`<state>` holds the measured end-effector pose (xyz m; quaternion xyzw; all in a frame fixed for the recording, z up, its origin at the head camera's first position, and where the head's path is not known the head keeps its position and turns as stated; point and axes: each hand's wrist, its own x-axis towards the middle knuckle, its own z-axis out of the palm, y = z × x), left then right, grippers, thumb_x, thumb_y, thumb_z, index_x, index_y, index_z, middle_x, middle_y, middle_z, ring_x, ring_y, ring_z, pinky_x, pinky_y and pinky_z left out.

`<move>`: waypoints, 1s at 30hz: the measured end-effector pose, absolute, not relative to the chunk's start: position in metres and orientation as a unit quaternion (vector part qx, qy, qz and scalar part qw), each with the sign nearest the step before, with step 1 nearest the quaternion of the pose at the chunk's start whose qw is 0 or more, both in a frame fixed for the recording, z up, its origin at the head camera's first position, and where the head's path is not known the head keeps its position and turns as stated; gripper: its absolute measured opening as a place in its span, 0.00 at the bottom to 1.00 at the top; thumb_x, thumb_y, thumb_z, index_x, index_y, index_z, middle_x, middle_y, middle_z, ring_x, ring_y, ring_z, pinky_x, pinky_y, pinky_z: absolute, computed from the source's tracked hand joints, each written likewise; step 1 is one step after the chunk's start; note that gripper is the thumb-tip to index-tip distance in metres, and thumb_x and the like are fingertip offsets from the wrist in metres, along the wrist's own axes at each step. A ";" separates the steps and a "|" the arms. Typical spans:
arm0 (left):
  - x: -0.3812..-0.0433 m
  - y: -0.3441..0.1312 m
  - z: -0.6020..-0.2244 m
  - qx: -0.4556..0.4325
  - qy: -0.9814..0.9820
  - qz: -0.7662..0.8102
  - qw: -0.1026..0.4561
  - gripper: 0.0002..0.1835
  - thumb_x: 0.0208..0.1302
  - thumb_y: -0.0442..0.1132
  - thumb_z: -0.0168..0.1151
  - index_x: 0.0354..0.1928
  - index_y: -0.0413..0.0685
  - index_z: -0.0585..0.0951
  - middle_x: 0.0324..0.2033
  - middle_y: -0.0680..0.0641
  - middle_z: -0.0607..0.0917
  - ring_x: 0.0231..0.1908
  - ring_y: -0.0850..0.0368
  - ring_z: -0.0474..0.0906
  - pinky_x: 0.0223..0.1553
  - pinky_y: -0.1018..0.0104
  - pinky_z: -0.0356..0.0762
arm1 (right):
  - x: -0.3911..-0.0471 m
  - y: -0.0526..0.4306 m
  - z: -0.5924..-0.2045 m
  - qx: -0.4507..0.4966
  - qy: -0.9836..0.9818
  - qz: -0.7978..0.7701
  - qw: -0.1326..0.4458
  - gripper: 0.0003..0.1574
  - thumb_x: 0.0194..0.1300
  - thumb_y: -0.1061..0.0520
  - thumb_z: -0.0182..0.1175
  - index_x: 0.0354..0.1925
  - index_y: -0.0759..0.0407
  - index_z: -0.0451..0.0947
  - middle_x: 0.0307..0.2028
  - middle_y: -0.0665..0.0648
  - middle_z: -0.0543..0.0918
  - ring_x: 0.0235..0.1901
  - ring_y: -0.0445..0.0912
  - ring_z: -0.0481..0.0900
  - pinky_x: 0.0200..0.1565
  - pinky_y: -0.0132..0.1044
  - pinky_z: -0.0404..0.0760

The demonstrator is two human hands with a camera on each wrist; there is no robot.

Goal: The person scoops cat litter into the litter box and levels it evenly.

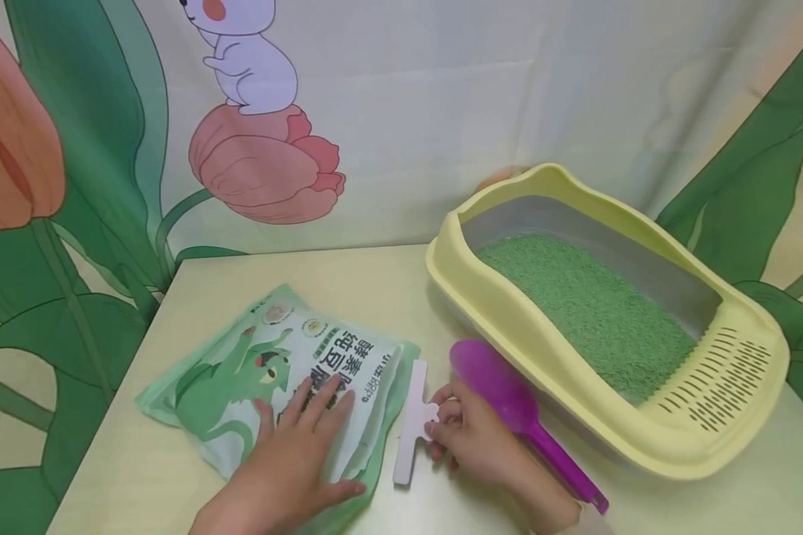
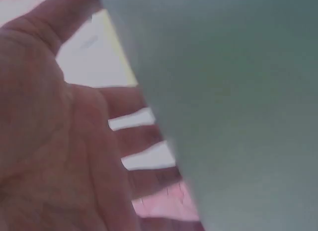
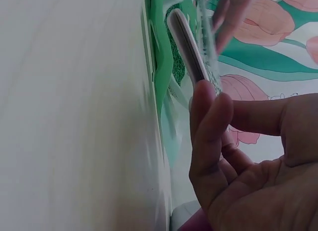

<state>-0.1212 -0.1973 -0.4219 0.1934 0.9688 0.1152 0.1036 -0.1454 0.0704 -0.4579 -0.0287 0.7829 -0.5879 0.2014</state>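
Observation:
A green and white bag [image 1: 234,394] with a green cat printed on it lies on the table. My left hand [image 1: 291,461] rests on its front with the fingers spread. In the left wrist view a blurred grey-green surface hides the tips of that hand's fingers. Between thumb and fingers, my right hand [image 1: 475,438] pinches the tab of a white bag clip [image 1: 411,431], just beside the bag's right edge. Close up in the right wrist view, the clip [image 3: 188,44] appears as a slim bar with a dark slit along its side.
A purple scoop [image 1: 502,386] lies just right of my right hand, its handle toward the front. Beyond it stands a yellow-rimmed litter box [image 1: 729,438] holding green litter pellets [image 1: 589,305]. A printed curtain [image 1: 408,134] hangs behind the table [image 1: 221,279].

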 end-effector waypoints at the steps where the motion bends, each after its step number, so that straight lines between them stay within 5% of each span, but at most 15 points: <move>1: -0.117 -0.193 -0.424 0.186 0.970 0.104 0.117 0.61 0.49 0.73 0.74 0.80 0.51 0.62 0.82 0.42 0.55 0.80 0.30 0.47 0.66 0.14 0.45 | -0.146 0.070 -0.458 -0.028 0.782 -0.589 0.201 0.20 0.71 0.64 0.62 0.57 0.65 0.68 0.28 0.60 0.83 0.24 0.49 0.83 0.24 0.43 0.83; 6: -0.104 -0.181 -0.440 0.159 0.973 0.063 0.156 0.65 0.43 0.75 0.75 0.78 0.45 0.64 0.81 0.37 0.57 0.79 0.27 0.48 0.68 0.15 0.43 | -0.148 0.069 -0.460 -0.028 0.781 -0.589 0.204 0.19 0.70 0.63 0.63 0.55 0.65 0.69 0.27 0.58 0.84 0.24 0.49 0.83 0.24 0.41 0.82; 12: -0.100 -0.175 -0.447 0.163 0.973 0.043 0.159 0.60 0.49 0.71 0.74 0.77 0.41 0.66 0.80 0.34 0.58 0.79 0.26 0.48 0.68 0.14 0.41 | -0.144 0.068 -0.460 -0.035 0.782 -0.581 0.220 0.16 0.70 0.60 0.65 0.49 0.63 0.69 0.25 0.58 0.86 0.20 0.48 0.82 0.22 0.39 0.80; 17: -0.099 -0.171 -0.452 0.157 0.975 0.040 0.151 0.48 0.59 0.59 0.71 0.75 0.39 0.68 0.80 0.35 0.58 0.79 0.28 0.50 0.68 0.15 0.41 | -0.141 0.068 -0.460 -0.046 0.769 -0.589 0.244 0.17 0.69 0.61 0.66 0.48 0.66 0.69 0.25 0.58 0.88 0.21 0.48 0.83 0.21 0.41 0.82; 25: -0.096 -0.164 -0.456 0.143 0.981 0.027 0.127 0.42 0.61 0.46 0.66 0.75 0.35 0.66 0.79 0.36 0.61 0.78 0.32 0.54 0.69 0.17 0.45 | -0.139 0.067 -0.464 -0.062 0.777 -0.567 0.266 0.15 0.67 0.62 0.68 0.45 0.65 0.72 0.24 0.57 0.87 0.19 0.45 0.81 0.19 0.38 0.80; 30: -0.093 -0.161 -0.461 0.139 0.984 0.030 0.104 0.34 0.68 0.37 0.57 0.74 0.32 0.67 0.78 0.35 0.62 0.78 0.32 0.56 0.69 0.17 0.47 | -0.139 0.068 -0.467 -0.080 0.811 -0.528 0.240 0.15 0.64 0.58 0.72 0.41 0.62 0.75 0.26 0.53 0.80 0.18 0.42 0.75 0.20 0.32 0.75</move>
